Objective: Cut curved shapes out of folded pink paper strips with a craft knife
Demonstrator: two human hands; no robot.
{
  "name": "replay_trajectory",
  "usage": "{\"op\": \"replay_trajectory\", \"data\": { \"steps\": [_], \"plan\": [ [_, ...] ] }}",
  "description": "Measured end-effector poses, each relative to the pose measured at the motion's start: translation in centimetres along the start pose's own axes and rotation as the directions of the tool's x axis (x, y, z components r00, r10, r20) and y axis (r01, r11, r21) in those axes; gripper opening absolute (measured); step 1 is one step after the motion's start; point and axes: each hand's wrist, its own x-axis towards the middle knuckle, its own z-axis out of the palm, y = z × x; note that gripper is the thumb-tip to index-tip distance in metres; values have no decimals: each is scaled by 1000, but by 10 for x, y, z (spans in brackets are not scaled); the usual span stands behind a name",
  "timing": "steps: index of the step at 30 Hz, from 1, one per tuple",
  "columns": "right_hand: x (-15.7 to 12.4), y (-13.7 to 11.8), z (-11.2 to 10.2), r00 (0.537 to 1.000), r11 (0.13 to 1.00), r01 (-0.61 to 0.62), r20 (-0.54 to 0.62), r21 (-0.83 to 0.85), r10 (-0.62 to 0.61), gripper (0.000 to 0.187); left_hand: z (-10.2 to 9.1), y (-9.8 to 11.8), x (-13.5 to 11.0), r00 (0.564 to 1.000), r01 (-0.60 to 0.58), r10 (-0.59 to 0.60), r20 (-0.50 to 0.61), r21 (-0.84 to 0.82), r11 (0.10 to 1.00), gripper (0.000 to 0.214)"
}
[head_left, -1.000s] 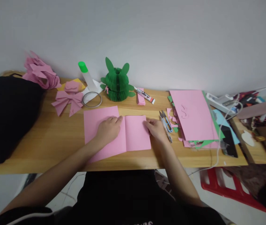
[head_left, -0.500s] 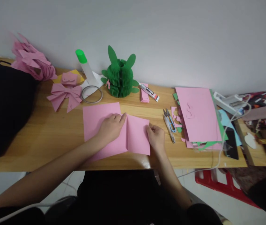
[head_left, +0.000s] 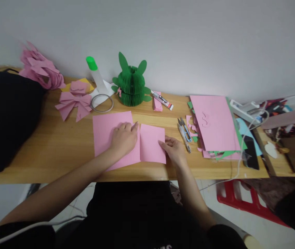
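A sheet of pink paper point(head_left: 103, 129) lies on the wooden table before me, with an upright crease near its middle. Pressed flat on the left part, my left hand point(head_left: 124, 138) has its fingertips close to the crease. The right part of the sheet rises slightly from the table. At its right edge, my right hand point(head_left: 175, 148) pinches the paper, thumb on top and fingers behind the edge. Just right of that hand lie blue thread snips point(head_left: 185, 129) and a pen-like tool point(head_left: 184, 138).
Behind the sheet stand a green honeycomb-paper figure point(head_left: 132, 86) and a green-capped bottle point(head_left: 95, 72). A glue tube point(head_left: 163, 100), a roll of tape point(head_left: 102, 103) and pink paper bows point(head_left: 74, 103) lie nearby. Stacked pink and green sheets point(head_left: 217, 128) are at right; a black bag point(head_left: 9, 121) is at left.
My right hand's fingers have straightened somewhat at the paper's edge, its thumb now farther over the sheet. My left hand still presses the left part. The whole view has shifted slightly.
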Motion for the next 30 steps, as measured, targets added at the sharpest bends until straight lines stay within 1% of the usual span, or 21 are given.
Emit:
{"op": "replay_trajectory", "data": {
  "steps": [2,7,14,18,22,24,26,28,30],
  "plan": [
    [-3,2,0,1000,1000,1,-28,20,0,51,1,4,-2,999,28,-28,-21,-2,1000,48],
    [-6,12,-2,995,999,18,-99,31,-15,45,4,6,-4,998,40,-41,-43,-19,999,49],
    [-15,21,-14,984,999,39,-174,38,-32,39,4,5,-5,997,58,-61,-45,-64,996,50],
    [-23,26,-25,977,997,51,-208,53,-39,40,5,5,-6,996,63,-70,-48,-136,989,51],
    [-30,29,-37,968,995,66,-245,78,-45,43,7,5,-7,995,80,-94,-41,-269,960,51],
    [-33,26,-40,969,991,85,-241,104,-58,45,7,3,-7,993,93,-111,-30,-367,926,52],
    [-37,20,-41,976,984,110,-202,140,-81,47,4,1,-6,992,106,-126,-8,-491,865,52],
    [-42,10,-38,984,974,137,-137,179,-113,49,-3,0,-4,992,112,-123,26,-637,763,52],
    [-48,-3,-34,986,964,164,-63,210,-154,50,-13,0,-3,993,115,-85,80,-789,603,46]
  ]
}}
